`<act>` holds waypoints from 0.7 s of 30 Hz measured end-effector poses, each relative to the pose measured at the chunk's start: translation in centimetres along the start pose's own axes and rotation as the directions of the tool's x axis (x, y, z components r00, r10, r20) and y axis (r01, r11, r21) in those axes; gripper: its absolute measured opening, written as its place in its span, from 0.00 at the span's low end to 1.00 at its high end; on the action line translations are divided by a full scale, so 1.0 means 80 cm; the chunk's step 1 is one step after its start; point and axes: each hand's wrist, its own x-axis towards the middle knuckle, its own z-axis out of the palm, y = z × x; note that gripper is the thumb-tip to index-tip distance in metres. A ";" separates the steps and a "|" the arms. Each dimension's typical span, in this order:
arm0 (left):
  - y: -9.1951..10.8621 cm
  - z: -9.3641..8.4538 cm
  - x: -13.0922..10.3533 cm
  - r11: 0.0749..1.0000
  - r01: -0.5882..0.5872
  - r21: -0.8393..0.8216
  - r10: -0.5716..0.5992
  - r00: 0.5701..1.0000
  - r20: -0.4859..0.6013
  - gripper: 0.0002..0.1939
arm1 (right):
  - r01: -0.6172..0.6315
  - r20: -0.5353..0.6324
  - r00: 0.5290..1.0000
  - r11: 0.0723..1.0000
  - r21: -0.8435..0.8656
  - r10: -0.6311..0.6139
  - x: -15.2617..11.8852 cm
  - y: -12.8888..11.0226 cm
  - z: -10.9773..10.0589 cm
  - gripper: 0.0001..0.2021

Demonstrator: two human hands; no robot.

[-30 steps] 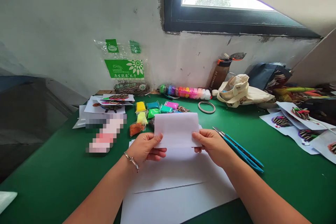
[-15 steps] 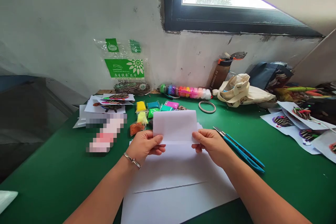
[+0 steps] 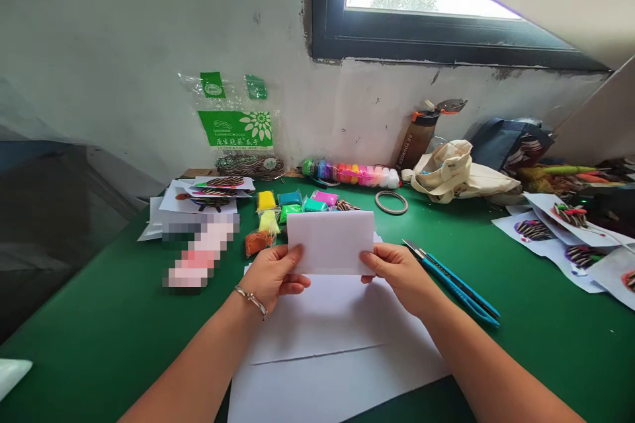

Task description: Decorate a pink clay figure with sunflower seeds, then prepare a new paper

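Observation:
A small white sheet of paper (image 3: 331, 241) is held up between my two hands, its face toward me. My left hand (image 3: 278, 269) pinches its left edge, thumb in front and fingers behind. On the opposite edge my right hand (image 3: 389, 264) grips it in the same way. Beneath, larger white sheets (image 3: 317, 330) lie stacked on the green table, with a dark slit-like line running across the front part. A blue utility knife (image 3: 454, 281) with its blade out lies beside my right forearm.
Packets of coloured clay (image 3: 266, 200) lie behind the paper. A tape roll (image 3: 391, 202), a cloth bag (image 3: 451, 172) and a brown bottle (image 3: 419, 139) stand farther back. Decorated cards (image 3: 213, 195) are piled left, more cards (image 3: 570, 225) right. A bag of sunflower seeds (image 3: 238, 132) leans on the wall.
The held paper has tilted slightly and come down a little, and its lower edge now shows flat. Both hands keep their grip on its sides; the rest looks unchanged.

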 end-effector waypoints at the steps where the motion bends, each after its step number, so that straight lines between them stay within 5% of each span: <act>1: 0.000 0.000 0.001 1.000 -0.017 0.016 0.017 1.000 0.000 0.17 | -0.009 0.015 1.000 1.000 0.011 0.009 0.001 0.001 0.000 0.16; 9: -0.004 0.006 -0.003 0.987 -0.062 0.145 0.036 0.985 0.172 0.20 | 0.059 -0.222 0.975 0.980 0.192 -0.015 0.008 0.000 -0.022 0.26; 13: -0.005 0.007 -0.005 0.963 -0.121 0.241 0.053 0.961 0.271 0.20 | -0.017 -0.040 0.999 0.999 -0.039 0.016 -0.001 -0.009 -0.030 0.22; 18: -0.004 0.002 -0.001 0.971 -0.163 0.178 0.131 0.976 0.175 0.20 | -0.089 0.209 0.970 0.979 -0.183 0.128 -0.008 -0.015 -0.027 0.22; 21: -0.004 0.000 0.000 0.978 -0.173 0.114 0.160 0.980 0.116 0.21 | -0.066 0.238 0.965 0.981 -0.180 0.108 -0.008 -0.014 -0.019 0.21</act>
